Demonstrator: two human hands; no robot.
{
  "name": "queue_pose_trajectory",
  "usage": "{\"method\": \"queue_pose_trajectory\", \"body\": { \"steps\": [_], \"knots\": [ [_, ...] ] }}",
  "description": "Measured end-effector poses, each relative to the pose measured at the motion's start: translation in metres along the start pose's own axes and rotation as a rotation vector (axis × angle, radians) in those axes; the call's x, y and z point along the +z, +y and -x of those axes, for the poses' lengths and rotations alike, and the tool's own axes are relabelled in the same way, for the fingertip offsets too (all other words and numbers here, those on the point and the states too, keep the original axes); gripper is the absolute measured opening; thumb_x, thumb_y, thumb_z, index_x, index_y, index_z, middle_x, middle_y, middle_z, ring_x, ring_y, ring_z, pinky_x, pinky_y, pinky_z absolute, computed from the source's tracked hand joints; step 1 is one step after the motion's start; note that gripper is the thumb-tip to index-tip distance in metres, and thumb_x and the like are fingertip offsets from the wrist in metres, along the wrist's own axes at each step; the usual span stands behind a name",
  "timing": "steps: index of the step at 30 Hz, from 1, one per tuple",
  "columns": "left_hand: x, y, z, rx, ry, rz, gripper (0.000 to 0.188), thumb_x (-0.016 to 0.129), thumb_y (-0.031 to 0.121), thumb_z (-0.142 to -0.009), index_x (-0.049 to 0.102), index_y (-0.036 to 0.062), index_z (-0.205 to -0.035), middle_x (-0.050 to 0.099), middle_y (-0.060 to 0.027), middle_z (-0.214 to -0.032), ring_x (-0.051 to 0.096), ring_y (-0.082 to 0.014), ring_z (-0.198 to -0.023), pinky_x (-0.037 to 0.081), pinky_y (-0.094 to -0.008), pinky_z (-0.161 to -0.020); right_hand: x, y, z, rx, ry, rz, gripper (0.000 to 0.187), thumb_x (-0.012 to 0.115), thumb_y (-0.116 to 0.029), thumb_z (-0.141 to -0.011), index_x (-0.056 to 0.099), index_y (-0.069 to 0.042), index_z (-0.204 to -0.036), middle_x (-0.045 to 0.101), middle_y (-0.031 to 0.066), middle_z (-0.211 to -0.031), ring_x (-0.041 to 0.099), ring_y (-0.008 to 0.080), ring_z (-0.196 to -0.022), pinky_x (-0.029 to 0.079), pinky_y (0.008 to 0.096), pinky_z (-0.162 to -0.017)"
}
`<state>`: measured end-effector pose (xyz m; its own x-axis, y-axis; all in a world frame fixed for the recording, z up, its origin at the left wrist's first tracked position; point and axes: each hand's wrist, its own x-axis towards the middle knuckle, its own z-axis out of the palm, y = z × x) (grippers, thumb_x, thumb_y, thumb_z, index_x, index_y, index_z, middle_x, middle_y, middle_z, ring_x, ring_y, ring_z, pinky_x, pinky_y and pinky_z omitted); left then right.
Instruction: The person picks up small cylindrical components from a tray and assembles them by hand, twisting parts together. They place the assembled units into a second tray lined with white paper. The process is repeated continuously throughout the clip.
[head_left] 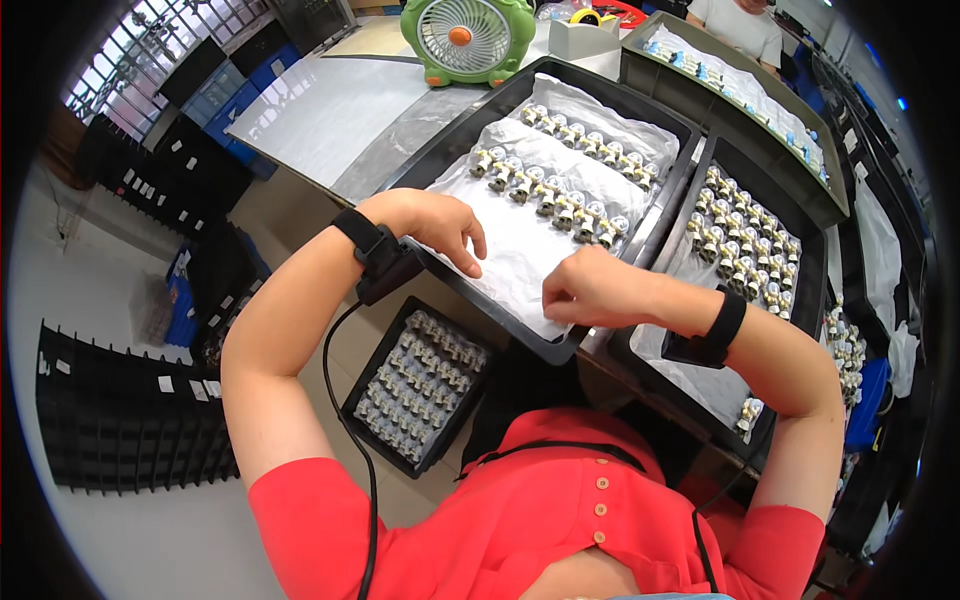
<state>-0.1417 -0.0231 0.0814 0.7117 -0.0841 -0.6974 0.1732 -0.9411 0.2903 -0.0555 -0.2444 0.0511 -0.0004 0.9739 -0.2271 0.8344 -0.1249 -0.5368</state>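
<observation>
In front of me is a black tray (470, 282) lined with thin white sheeting (510, 255). Two rows of small parts (545, 195), with white, brass-coloured and clear domed sections, stand across its far half. My left hand (442, 232) hangs over the near left of the sheeting, thumb and forefinger apart, with nothing visible between them. Close to the tray's near right corner, my right hand (595, 288) has its fingers curled together over the sheeting. What they hold, if anything, is hidden. Dark bands with small boxes circle both wrists.
A second black tray (815, 270) at right holds several rows of similar parts. Behind it lies a grey-green bin (640, 65) with blue-tipped parts. A green fan (460, 38) stands at the back. Below, another filled tray (358, 400) sits low; a person (740, 30) is far right.
</observation>
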Motion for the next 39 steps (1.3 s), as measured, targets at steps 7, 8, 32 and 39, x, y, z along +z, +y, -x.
{"method": "queue_pose_trajectory", "body": {
  "steps": [7, 8, 32, 39],
  "knots": [
    [-0.003, -0.030, 0.004, 0.007, 0.163, 0.059, 0.054, 0.075, 0.039, -0.070, 0.062, 0.0106, -0.114, 0.066, -0.0098, -0.096, 0.062, -0.0234, -0.092, 0.047, -0.0315, -0.080, -0.048, 0.061, 0.009, 0.210, 0.407, -0.210, 0.020, 0.059, -0.017, -0.079, 0.066, 0.002, -0.083, 0.064, 0.0110, -0.068, 0.060, 0.0173, -0.062, 0.047, 0.0302, -0.062],
    [-0.003, -0.032, 0.002, -0.009, 0.143, 0.072, 0.052, 0.075, 0.036, -0.069, 0.063, 0.0100, -0.112, 0.066, -0.0109, -0.094, 0.062, -0.0244, -0.091, 0.047, -0.0323, -0.080, -0.051, 0.067, 0.014, 0.241, 0.442, -0.233, 0.021, 0.060, -0.018, -0.079, 0.066, 0.002, -0.082, 0.062, 0.0101, -0.067, 0.057, 0.0150, -0.062, 0.047, 0.0294, -0.061],
    [-0.082, -0.017, -0.166, -0.133, 1.085, -0.703, 0.012, 0.060, 0.012, -0.077, 0.069, 0.0132, -0.085, 0.059, -0.0043, -0.098, 0.055, -0.0225, -0.098, 0.045, -0.0395, -0.081, -0.080, 0.143, 0.036, 0.497, 0.710, 0.502, 0.017, 0.055, -0.016, -0.076, 0.063, -0.002, -0.073, 0.064, 0.0152, -0.076, 0.062, 0.0335, -0.076, 0.049, 0.0433, -0.068],
    [-0.078, -0.030, -0.175, -0.116, 1.348, -0.866, 0.013, 0.056, 0.014, -0.078, 0.067, 0.0165, -0.085, 0.054, -0.0043, -0.100, 0.048, -0.0230, -0.105, 0.033, -0.0438, -0.094, -0.077, 0.090, 0.014, 0.057, 0.907, 0.402, 0.008, 0.062, -0.011, -0.078, 0.063, -0.006, -0.085, 0.061, 0.0112, -0.088, 0.061, 0.0304, -0.083, 0.048, 0.0381, -0.072]
  ]
}}
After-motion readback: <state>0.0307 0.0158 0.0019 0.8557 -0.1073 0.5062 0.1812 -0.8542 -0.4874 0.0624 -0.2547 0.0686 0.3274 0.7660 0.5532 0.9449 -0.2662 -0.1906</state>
